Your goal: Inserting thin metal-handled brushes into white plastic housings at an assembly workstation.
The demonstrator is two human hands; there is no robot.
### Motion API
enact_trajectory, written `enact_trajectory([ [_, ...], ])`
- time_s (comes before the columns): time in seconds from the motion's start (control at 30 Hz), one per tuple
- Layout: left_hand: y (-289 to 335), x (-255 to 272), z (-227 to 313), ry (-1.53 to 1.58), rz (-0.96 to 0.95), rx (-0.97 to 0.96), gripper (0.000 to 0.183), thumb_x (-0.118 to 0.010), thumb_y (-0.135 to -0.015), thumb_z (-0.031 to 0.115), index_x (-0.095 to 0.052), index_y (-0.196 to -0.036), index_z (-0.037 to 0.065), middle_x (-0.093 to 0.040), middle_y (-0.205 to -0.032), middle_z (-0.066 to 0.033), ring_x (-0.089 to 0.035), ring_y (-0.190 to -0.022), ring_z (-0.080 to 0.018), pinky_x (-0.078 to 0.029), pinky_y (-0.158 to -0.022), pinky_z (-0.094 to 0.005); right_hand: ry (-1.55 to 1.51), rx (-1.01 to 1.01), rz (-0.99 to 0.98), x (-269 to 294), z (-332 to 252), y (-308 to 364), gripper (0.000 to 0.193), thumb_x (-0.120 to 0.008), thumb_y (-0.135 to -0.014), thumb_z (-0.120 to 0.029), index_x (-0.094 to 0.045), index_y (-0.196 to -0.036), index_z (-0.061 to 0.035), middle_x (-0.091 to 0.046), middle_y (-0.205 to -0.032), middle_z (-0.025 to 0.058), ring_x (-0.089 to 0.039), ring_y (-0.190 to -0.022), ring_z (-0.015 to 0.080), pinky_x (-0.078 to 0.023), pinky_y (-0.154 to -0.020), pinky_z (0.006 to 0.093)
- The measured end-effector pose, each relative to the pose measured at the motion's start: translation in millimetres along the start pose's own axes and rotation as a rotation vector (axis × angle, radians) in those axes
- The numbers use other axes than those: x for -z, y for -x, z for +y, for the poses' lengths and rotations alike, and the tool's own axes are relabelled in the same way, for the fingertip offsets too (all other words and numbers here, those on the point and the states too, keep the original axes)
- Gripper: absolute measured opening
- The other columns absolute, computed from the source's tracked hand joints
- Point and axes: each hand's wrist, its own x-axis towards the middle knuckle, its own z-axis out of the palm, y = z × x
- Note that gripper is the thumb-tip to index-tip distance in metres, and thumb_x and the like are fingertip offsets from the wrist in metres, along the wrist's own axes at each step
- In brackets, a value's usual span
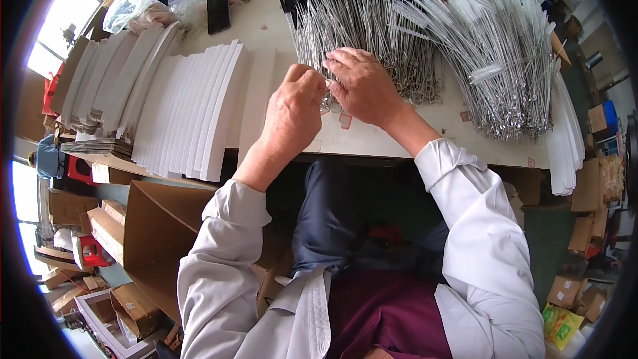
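Both hands meet at the left edge of a pile of black-bristled wire brushes (362, 20), whose metal loop ends point toward me. My left hand (292, 110) is closed, thumb and fingertips pinched together beside the loops. What it pinches is hidden by the fingers. My right hand (365, 86) reaches over the wire stems with its fingers outstretched. Its thumb, apart from those fingers, comes close to the left fingertips. Farther right lies a second pile, of wire brushes with white bristles (498, 46), loops also toward me.
Stacked white folded card strips (189, 106) cover the left of the table (399, 145). More white strips (563, 136) stick out past its right edge. A black phone (218, 10) lies near plastic bags (126, 10) at the back left. A cardboard box (159, 233) stands below the left edge.
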Motion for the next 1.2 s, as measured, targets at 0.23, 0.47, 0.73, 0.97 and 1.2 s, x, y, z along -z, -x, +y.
enact_trajectory([
  [0.23, 0, -3, 7, -0.044, -0.078, 0.018, 0.005, -0.059, -0.094, -0.001, -0.057, -0.098, 0.001, -0.064, -0.112, -0.0161, -0.064, -0.091, -0.0429, -0.054, -0.076, -0.0473, 0.07, -0.002, 0.003, -8, 1, -2, 0.035, -0.061, -0.095, -0.02, -0.069, -0.119, 0.0037, -0.065, -0.129, 0.0146, -0.056, -0.127, 0.0303, -0.042, -0.11, 0.0428],
  [0.47, 14, -1, 26, -0.095, -0.165, -0.138, 0.026, -0.059, -0.08, -0.005, -0.056, -0.105, 0.0, -0.06, -0.118, -0.0161, -0.065, -0.097, -0.0371, -0.057, -0.076, -0.0457, 0.151, -0.038, 0.058, -14, -1, 1, 0.037, -0.061, -0.095, -0.02, -0.066, -0.122, 0.0058, -0.065, -0.128, 0.0137, -0.056, -0.125, 0.0286, -0.042, -0.11, 0.0409],
  [0.73, 15, 48, 84, 0.089, -0.044, -0.111, 0.016, -0.063, -0.086, -0.009, -0.061, -0.101, -0.002, -0.069, -0.111, -0.0219, -0.069, -0.095, -0.04, -0.056, -0.08, -0.0403, 0.118, -0.105, 0.028, -16, -5, 0, 0.041, -0.06, -0.097, -0.022, -0.063, -0.126, 0.0067, -0.063, -0.129, 0.0135, -0.054, -0.125, 0.0276, -0.041, -0.111, 0.0397],
  [0.97, 13, 100, 110, 0.272, -0.007, 0.009, 0.005, -0.057, -0.102, -0.003, -0.055, -0.105, -0.005, -0.067, -0.118, -0.0207, -0.069, -0.09, -0.0169, -0.056, -0.084, -0.0302, 0.105, -0.146, -0.018, -15, -4, 1, 0.042, -0.055, -0.101, -0.025, -0.062, -0.129, 0.0063, -0.06, -0.135, 0.0141, -0.051, -0.131, 0.0285, -0.038, -0.114, 0.0417],
  [1.2, 1, 133, 125, 0.51, 0.215, -0.076, 0.018, -0.053, -0.107, 0.014, -0.054, -0.11, -0.004, -0.067, -0.116, -0.0277, -0.071, -0.089, -0.0258, -0.058, -0.08, -0.0373, 0.041, -0.161, -0.012, -18, -3, 1, 0.04, -0.056, -0.101, -0.023, -0.062, -0.129, 0.0062, -0.06, -0.138, 0.0137, -0.049, -0.135, 0.0293, -0.037, -0.116, 0.0422],
])
